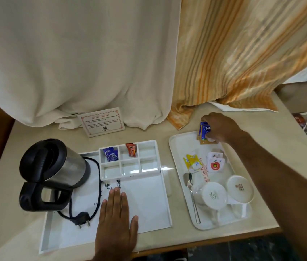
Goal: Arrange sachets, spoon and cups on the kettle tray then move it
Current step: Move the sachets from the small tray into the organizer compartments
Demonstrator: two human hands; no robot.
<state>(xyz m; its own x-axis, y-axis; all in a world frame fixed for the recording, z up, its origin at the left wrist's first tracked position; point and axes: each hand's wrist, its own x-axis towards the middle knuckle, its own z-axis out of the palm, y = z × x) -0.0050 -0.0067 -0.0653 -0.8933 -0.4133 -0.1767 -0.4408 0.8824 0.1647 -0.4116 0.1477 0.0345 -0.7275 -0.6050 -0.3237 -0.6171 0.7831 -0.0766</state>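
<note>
We press left hand (116, 221) flat on kettle tray (148, 208); right hand (219, 129) pinches blue tea sachets (204, 131) above far corner of serving tray (177, 147); cups (214, 194) upturned there.

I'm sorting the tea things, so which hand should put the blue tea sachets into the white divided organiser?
Right. The right hand already holds the blue tea sachets in its grip, while the left hand lies flat on the white kettle tray, probably steadying it.

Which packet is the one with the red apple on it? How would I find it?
Start at the serving tray on the right, the one holding two upside-down cups. Above the cups lies a small pile of white packets. The apple packet is on top, the only one with a red apple; the yellow packets sit to its left.
</note>
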